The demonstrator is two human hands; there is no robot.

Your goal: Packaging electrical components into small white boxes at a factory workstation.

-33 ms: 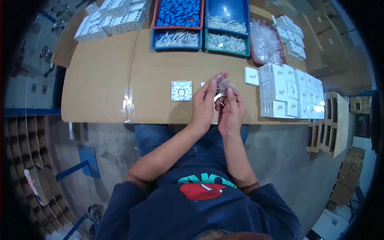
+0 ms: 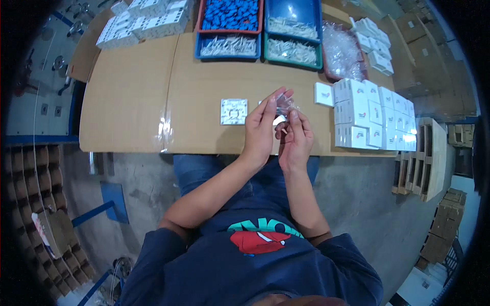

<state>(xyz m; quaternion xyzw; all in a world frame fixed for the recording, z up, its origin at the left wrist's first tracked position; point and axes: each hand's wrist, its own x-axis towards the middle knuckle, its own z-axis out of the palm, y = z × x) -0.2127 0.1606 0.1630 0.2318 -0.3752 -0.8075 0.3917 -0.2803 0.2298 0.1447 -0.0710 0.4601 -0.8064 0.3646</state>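
My left hand [image 2: 259, 127] and my right hand [image 2: 296, 135] are held close together over the front of the table. Pinched between their fingertips is a small clear plastic bag [image 2: 284, 104], crinkled and shiny. Its contents, if any, are too small to make out. Just left of my left hand, a square white plate [image 2: 234, 111] with a moulded pattern lies flat on the cardboard. Something white is partly hidden behind my left fingers. Beyond my right hand lies a single white box [image 2: 323, 94].
Stacked white boxes [image 2: 360, 115] stand at the right. Behind are a red tray [image 2: 261, 20] of blue pieces, a blue tray [image 2: 197, 51] and a green tray [image 2: 320, 64] of small whitish pieces, and a pile of clear bags [image 2: 343, 53]. More white boxes [image 2: 148, 25] sit far left.
The whole view has shifted slightly, with the table sitting a little higher in the picture. Both hands keep their hold on the plastic bag.
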